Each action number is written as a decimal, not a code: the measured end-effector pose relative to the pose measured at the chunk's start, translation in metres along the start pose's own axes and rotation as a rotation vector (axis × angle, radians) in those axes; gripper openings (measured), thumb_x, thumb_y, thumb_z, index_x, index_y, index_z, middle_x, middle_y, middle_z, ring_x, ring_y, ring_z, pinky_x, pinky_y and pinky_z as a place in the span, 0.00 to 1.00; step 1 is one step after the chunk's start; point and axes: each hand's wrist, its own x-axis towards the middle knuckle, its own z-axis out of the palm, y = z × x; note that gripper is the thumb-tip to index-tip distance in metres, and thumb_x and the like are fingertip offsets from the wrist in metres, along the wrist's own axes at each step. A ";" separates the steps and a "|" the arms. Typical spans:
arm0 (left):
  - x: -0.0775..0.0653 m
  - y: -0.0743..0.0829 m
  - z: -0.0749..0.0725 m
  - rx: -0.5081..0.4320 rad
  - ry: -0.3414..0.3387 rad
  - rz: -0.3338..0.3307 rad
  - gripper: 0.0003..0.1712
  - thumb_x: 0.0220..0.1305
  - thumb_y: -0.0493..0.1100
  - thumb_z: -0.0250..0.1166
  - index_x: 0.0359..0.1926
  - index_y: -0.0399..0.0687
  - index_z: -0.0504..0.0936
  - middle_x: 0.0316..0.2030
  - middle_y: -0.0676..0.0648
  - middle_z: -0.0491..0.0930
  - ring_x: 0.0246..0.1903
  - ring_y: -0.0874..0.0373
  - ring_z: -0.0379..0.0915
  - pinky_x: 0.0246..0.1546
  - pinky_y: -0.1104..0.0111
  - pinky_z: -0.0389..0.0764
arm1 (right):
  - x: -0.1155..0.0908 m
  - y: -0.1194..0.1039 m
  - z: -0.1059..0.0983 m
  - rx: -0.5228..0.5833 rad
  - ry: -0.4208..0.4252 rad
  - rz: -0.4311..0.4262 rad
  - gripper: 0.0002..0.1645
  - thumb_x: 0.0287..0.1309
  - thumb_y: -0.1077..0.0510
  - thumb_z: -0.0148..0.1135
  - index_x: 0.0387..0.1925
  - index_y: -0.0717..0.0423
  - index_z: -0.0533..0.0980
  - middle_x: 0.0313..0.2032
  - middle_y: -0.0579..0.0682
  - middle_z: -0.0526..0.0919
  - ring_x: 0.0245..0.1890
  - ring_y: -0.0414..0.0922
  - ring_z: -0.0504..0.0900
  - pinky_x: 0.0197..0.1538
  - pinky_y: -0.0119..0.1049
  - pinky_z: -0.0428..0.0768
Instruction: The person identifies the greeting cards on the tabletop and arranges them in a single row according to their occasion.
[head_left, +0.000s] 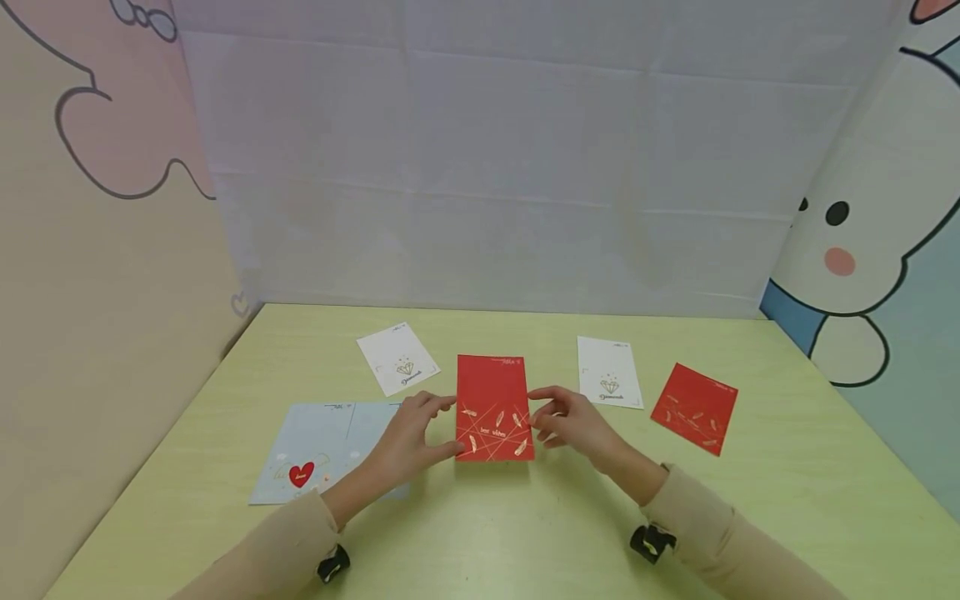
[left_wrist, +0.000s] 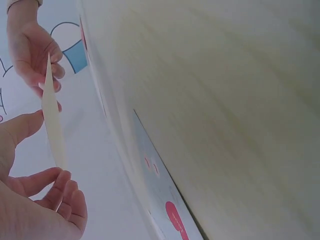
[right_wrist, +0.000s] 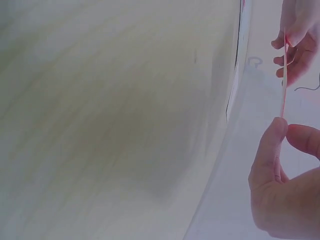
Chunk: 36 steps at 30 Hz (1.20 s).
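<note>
A red greeting card (head_left: 491,392) with gold feathers and the words "best wishes" is held up over the table, its printed face toward the head camera. My left hand (head_left: 417,429) holds its left edge, thumb near the lower corner and fingers higher up. At the right edge, my right hand (head_left: 568,423) pinches the card with thumb and fingers. Seen from the left wrist, the card (left_wrist: 54,117) is nearly edge-on and its pale back shows. A pale blue card (head_left: 337,442) with a red heart lies under my left forearm, which partly covers it.
Two white cards with gold diamonds lie farther back, one on the left (head_left: 397,358) and one on the right (head_left: 609,371). Another red card (head_left: 695,408) lies at the right. Behind the yellow-green table (head_left: 480,542) hangs a white cloth (head_left: 487,167).
</note>
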 end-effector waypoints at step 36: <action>-0.024 -0.012 -0.013 0.273 -0.093 -0.013 0.33 0.38 0.50 0.73 0.49 0.44 0.75 0.54 0.44 0.64 0.52 0.49 0.56 0.39 0.57 0.64 | -0.002 0.008 0.027 -0.103 -0.148 0.050 0.24 0.53 0.63 0.56 0.52 0.64 0.65 0.29 0.52 0.76 0.25 0.47 0.77 0.30 0.39 0.78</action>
